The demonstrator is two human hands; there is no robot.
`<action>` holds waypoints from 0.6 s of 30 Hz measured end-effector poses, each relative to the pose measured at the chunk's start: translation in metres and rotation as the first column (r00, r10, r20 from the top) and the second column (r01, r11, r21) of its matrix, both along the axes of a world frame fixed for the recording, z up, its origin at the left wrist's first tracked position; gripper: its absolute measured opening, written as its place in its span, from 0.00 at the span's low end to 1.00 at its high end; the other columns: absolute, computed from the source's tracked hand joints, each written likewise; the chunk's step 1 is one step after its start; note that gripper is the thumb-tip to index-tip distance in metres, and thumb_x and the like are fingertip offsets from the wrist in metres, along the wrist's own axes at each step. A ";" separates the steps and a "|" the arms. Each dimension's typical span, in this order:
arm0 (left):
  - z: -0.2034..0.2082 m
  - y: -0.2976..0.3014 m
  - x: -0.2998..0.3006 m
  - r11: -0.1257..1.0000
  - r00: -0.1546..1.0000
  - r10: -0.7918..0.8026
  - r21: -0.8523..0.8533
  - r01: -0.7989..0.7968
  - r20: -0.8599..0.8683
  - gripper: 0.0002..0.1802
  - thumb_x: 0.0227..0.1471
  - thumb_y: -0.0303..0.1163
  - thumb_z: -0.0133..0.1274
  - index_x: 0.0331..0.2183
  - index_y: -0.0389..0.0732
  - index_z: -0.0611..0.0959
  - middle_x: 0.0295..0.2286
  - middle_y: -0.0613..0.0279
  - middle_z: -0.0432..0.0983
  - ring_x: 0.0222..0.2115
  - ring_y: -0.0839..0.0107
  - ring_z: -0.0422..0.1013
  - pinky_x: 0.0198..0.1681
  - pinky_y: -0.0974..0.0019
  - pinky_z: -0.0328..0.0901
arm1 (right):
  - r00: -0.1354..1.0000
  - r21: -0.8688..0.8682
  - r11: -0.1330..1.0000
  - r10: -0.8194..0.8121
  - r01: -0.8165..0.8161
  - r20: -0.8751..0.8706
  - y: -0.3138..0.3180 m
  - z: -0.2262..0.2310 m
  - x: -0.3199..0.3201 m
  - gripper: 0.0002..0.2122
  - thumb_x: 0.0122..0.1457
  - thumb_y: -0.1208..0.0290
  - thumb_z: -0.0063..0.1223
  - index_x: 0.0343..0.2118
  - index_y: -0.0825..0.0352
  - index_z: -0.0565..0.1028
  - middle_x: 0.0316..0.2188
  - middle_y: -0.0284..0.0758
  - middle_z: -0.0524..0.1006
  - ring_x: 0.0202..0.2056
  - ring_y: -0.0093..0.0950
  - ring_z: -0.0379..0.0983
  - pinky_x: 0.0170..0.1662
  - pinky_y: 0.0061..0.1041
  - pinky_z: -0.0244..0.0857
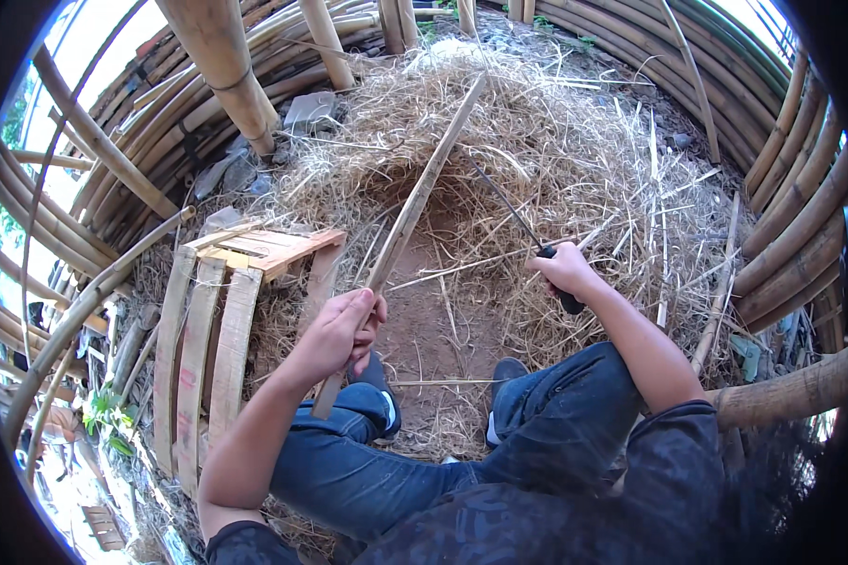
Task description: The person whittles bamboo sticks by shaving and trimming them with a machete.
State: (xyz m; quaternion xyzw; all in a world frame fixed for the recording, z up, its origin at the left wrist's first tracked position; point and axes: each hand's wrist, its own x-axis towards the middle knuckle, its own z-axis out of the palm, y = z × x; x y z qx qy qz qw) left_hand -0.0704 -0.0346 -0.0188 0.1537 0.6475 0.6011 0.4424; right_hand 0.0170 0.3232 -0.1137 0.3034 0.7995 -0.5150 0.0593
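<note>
Dark shirt point(499, 527) below left hand point(332, 339), which curls round wooden strip point(424, 190) extending above. Right hand point(569, 270) grips knife point(546, 251), blade point(511, 209) angled toward strip. Best: strip steady, blade clear of left hand, legs point(377, 480).

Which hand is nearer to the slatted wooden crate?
Left: the left hand, gripping a wooden strip, is just to the right of the slatted wooden crate; the right hand, holding a dark-handled tool, is much farther right.
</note>
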 end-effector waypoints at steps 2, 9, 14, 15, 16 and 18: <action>0.002 0.003 0.002 1.000 1.000 -0.002 0.008 0.002 0.011 0.19 0.67 0.42 0.31 0.31 0.39 0.69 0.15 0.74 0.53 0.12 0.83 0.54 0.14 0.75 0.60 | 0.998 -0.056 0.997 -0.053 0.052 -0.015 -0.003 0.002 -0.001 0.14 0.51 0.66 0.59 0.16 0.68 0.71 0.11 0.31 0.69 0.12 0.22 0.67 0.16 0.25 0.63; 0.000 0.010 0.003 0.998 0.999 -0.045 0.053 0.044 0.016 0.16 0.66 0.41 0.34 0.30 0.41 0.66 0.16 0.73 0.56 0.14 0.81 0.59 0.17 0.73 0.65 | 0.943 -0.305 0.919 -0.302 0.249 -0.141 -0.010 0.009 -0.009 0.15 0.53 0.67 0.58 0.15 0.66 0.68 0.12 0.32 0.69 0.11 0.23 0.65 0.16 0.25 0.63; -0.004 0.013 0.000 0.995 0.996 -0.088 0.047 0.088 -0.004 0.16 0.66 0.41 0.35 0.28 0.42 0.66 0.17 0.72 0.56 0.16 0.80 0.62 0.18 0.72 0.67 | 0.839 -0.452 0.845 -0.449 0.287 -0.306 -0.014 0.012 -0.012 0.11 0.54 0.68 0.55 0.18 0.64 0.68 0.13 0.28 0.67 0.12 0.21 0.63 0.17 0.24 0.63; -0.005 0.014 0.000 0.994 0.996 -0.091 0.062 0.090 0.014 0.17 0.66 0.41 0.36 0.27 0.42 0.66 0.17 0.72 0.57 0.16 0.80 0.62 0.19 0.72 0.68 | 0.806 -0.454 0.844 -0.467 0.285 -0.362 -0.016 0.013 -0.013 0.12 0.54 0.68 0.55 0.18 0.64 0.68 0.13 0.28 0.66 0.12 0.21 0.63 0.17 0.23 0.62; -0.005 0.016 0.000 0.993 0.995 -0.096 0.078 0.093 0.033 0.17 0.66 0.41 0.36 0.27 0.41 0.66 0.17 0.72 0.57 0.16 0.80 0.62 0.20 0.71 0.69 | 0.787 -0.432 0.859 -0.458 0.274 -0.413 -0.017 0.014 -0.013 0.11 0.55 0.70 0.54 0.18 0.64 0.68 0.12 0.29 0.66 0.12 0.20 0.63 0.16 0.22 0.61; -0.007 0.020 0.001 0.991 0.995 -0.094 0.098 0.092 0.018 0.18 0.66 0.41 0.36 0.27 0.41 0.66 0.17 0.71 0.57 0.17 0.79 0.62 0.20 0.71 0.68 | 0.761 -0.376 0.896 -0.411 0.235 -0.503 -0.023 0.025 -0.015 0.10 0.54 0.71 0.54 0.18 0.65 0.69 0.12 0.29 0.67 0.12 0.20 0.64 0.17 0.23 0.61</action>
